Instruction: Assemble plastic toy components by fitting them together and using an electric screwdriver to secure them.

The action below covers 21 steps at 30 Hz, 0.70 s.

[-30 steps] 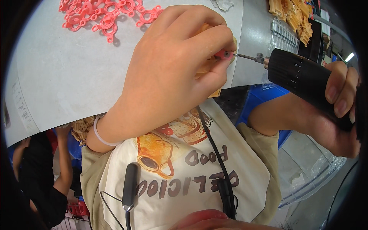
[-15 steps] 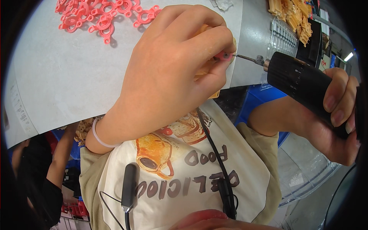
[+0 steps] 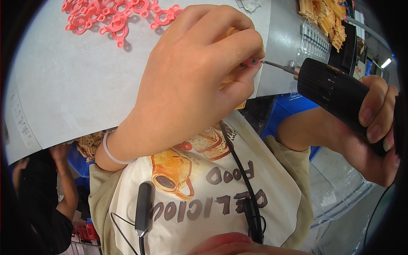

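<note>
Knuckles (image 3: 201, 54) up, left grip (image 3: 193, 70) pinches pink part (image 3: 253, 63); right grip (image 3: 376, 127) wraps black screwdriver (image 3: 333, 87).

The screwdriver (image 3: 333, 88) on the right has a matt black plastic body; its slim bit (image 3: 274, 64) is grey metal with a dull shine. The pink piece (image 3: 248, 63) by its tip and the pink rings (image 3: 115, 26), far left, look like smooth plastic. The tabletop (image 3: 85, 80) is smooth, mostly matt. Far right, the tray (image 3: 314, 40) is clear, glossy plastic. The shirt (image 3: 229, 187), near, is printed cloth.
</note>
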Each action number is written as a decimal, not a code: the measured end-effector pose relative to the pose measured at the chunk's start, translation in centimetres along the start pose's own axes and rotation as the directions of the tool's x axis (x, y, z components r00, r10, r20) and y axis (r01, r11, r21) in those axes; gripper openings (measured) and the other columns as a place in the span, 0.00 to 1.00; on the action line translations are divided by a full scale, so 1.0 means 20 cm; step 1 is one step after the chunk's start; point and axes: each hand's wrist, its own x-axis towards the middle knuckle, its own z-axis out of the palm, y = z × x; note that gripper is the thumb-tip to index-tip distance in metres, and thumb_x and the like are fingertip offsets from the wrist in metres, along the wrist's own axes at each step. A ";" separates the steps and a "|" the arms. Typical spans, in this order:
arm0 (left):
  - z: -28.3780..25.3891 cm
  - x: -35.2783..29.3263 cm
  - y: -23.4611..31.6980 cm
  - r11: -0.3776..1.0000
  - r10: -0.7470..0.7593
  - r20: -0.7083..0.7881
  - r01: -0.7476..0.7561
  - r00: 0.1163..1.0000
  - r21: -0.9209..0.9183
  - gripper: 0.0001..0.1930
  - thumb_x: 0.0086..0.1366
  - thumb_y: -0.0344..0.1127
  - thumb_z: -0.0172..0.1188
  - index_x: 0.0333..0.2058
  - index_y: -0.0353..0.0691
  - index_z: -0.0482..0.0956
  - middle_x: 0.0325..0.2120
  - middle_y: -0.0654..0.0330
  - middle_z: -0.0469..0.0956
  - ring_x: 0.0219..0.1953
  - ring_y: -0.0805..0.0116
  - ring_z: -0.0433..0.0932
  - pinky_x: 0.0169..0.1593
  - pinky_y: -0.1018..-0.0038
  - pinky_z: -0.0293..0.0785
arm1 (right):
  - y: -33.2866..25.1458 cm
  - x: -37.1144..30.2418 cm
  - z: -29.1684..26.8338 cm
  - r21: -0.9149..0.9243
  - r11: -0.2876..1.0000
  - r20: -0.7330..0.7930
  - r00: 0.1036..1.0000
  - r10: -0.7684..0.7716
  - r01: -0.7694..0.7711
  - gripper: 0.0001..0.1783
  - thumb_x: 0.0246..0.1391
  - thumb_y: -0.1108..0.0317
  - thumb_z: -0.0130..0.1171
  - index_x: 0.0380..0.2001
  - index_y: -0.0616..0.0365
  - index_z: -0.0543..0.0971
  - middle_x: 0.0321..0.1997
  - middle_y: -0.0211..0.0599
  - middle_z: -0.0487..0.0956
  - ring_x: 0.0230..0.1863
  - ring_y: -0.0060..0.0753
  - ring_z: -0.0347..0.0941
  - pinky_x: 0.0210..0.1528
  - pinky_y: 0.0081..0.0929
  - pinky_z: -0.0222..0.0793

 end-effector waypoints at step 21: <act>0.04 -0.01 -0.01 0.989 -0.103 0.027 0.106 0.994 -0.108 0.11 0.48 0.22 0.68 0.33 0.39 0.82 0.41 0.60 0.78 0.44 0.60 0.75 0.48 0.69 0.71 | 0.03 -0.06 0.25 -0.020 1.000 -0.024 1.000 -0.017 0.016 0.11 0.44 0.58 0.59 0.18 0.44 0.68 0.15 0.14 0.68 0.16 0.09 0.62 0.24 0.13 0.61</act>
